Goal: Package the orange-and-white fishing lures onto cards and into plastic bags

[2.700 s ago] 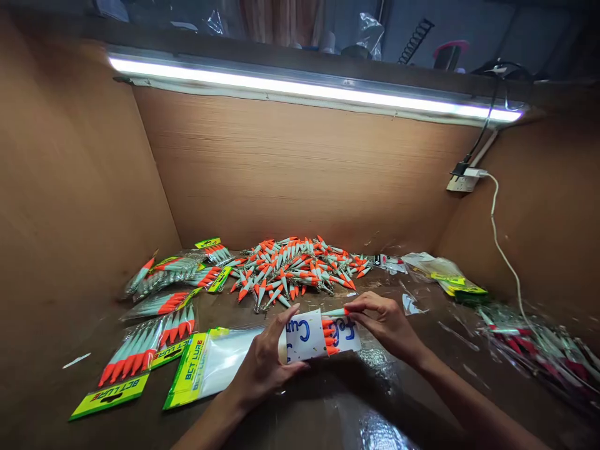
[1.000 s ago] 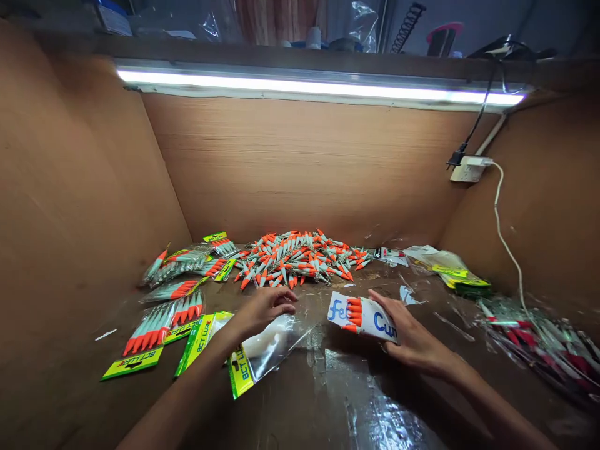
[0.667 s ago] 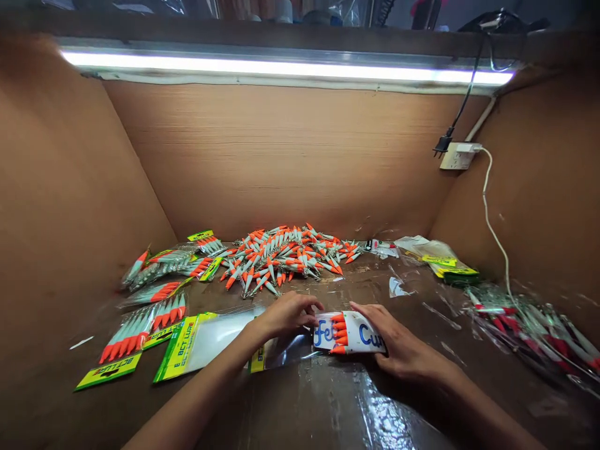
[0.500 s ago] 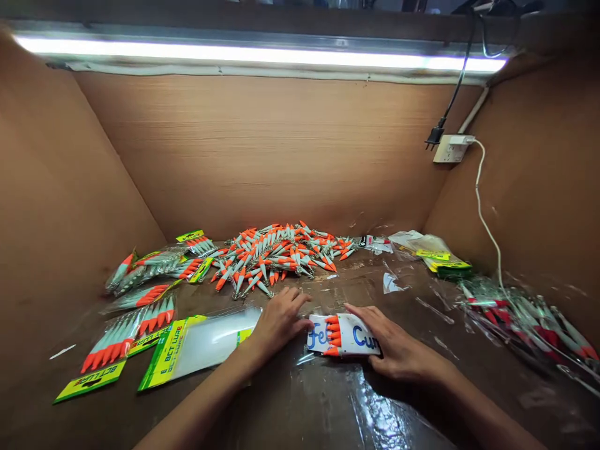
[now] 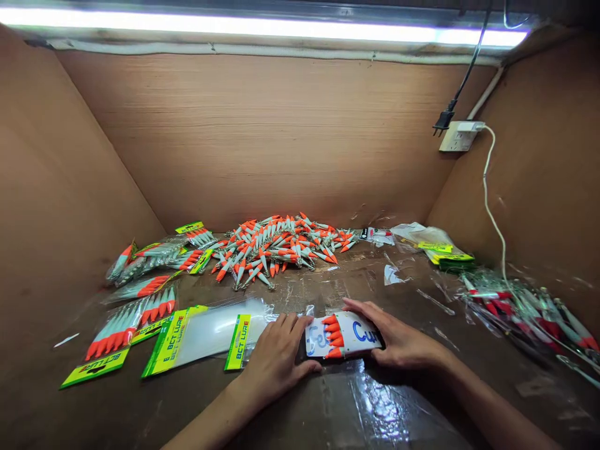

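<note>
A white card [image 5: 360,334] with blue handwriting lies at the front middle, several orange lure tips [image 5: 334,336] in a row across it. The lures' bodies do not show there. A dark edge shows under the card. My right hand [image 5: 398,337] grips the card's right end, thumb at the near edge and fingers over the far edge. At the left end, my left hand [image 5: 281,347] is curled round it, with the thumb along the near side; clear plastic shows by its fingertips. Just left of that hand lies a clear bag with a yellow-green header [image 5: 240,342], partly hidden by the hand.
A pile of orange-and-white lures [image 5: 281,247] lies at the back. Flat bags [image 5: 206,334] and packed lures [image 5: 110,331] are at left. On the right are red-and-white lures [image 5: 529,312] and a bag stack [image 5: 445,253]. A white cable [image 5: 487,181] hangs from the socket [image 5: 455,136].
My left hand has come down and closed round the card's left end. The header of the bag beside it now shows more fully. My right hand keeps its grip; the view has tilted down slightly.
</note>
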A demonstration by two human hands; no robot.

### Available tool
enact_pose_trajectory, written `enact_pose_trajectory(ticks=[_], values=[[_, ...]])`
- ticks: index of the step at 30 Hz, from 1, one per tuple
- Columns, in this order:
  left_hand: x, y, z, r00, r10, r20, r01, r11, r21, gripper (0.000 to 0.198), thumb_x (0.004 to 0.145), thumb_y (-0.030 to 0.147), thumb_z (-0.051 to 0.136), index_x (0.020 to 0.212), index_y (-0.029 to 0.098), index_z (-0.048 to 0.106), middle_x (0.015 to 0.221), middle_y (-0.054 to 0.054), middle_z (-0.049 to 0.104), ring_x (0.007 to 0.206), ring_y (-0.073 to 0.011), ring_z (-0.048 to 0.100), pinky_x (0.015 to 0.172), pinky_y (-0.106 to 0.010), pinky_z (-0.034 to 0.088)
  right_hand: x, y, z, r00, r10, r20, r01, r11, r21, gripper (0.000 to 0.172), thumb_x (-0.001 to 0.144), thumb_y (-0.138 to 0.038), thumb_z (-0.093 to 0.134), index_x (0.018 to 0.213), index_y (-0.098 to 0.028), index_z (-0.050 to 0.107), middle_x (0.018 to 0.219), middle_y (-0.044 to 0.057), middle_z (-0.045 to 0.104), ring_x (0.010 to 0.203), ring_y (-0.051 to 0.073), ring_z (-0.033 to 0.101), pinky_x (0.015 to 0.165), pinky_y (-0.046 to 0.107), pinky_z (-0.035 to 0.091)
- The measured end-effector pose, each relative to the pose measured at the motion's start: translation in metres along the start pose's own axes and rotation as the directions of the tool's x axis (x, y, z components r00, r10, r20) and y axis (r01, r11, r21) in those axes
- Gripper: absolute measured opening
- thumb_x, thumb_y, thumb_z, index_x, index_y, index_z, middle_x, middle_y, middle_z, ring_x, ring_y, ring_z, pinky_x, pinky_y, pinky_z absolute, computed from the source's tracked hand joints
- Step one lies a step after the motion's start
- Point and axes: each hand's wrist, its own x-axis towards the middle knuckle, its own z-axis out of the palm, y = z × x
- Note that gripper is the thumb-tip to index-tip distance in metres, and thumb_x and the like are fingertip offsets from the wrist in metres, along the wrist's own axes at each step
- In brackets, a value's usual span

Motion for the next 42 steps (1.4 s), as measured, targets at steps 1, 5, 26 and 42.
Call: enact_pose_trajectory(ticks=[1,5,26,42], values=[[0.000,0.001,0.001,1.000,0.004,-0.024,-0.004,1.000,-0.003,0.061,0.082,0.046,0.071,0.135,0.027,0.047,0.120,-0.009,0.059,0.108,-0.0291,0.057,0.091,-0.042,0.047,0.000,0.001,0.000,1.000,0.012,-0.012,-0.012,1.000,-0.006,0.102,0.061,-0.005,0.059,0.154,-0.028,0.025,0.145,0.009,0.045,0.129,0.028,0.047,0.111,0.043,0.035],[-0.003,0.006,-0.001,0.997,0.011,-0.082,-0.012,1.000,-0.021,0.039,0.090,0.029,0.058,0.127,0.024,0.050,0.113,-0.007,0.063,0.101,-0.0247,0.060,0.086,-0.037,0.049,0.001,0.001,0.002,0.999,0.031,-0.042,-0.032,0.999,-0.027,0.102,0.062,-0.003,0.058,0.155,-0.028,0.024,0.142,0.008,0.046,0.128,0.028,0.048,0.111,0.042,0.036],[-0.014,0.026,0.012,0.993,0.058,-0.105,-0.067,0.994,-0.087,0.015,0.097,0.020,0.046,0.093,0.024,0.060,0.094,-0.004,0.065,0.087,-0.0200,0.063,0.075,-0.032,0.050,0.000,-0.014,0.020,0.998,-0.041,-0.038,0.036,0.992,-0.120,0.103,0.062,-0.013,0.061,0.156,-0.027,0.021,0.143,0.010,0.047,0.125,0.030,0.046,0.109,0.044,0.036],[-0.007,0.014,0.018,0.981,-0.125,-0.146,0.113,0.989,-0.091,0.003,0.091,0.023,0.052,0.092,0.023,0.054,0.084,-0.002,0.066,0.073,-0.0194,0.061,0.064,-0.030,0.043,0.004,-0.020,0.040,0.999,-0.026,-0.045,0.017,0.982,-0.189,0.097,0.070,-0.018,0.061,0.157,-0.026,0.019,0.154,0.009,0.038,0.136,0.030,0.037,0.116,0.047,0.028]])
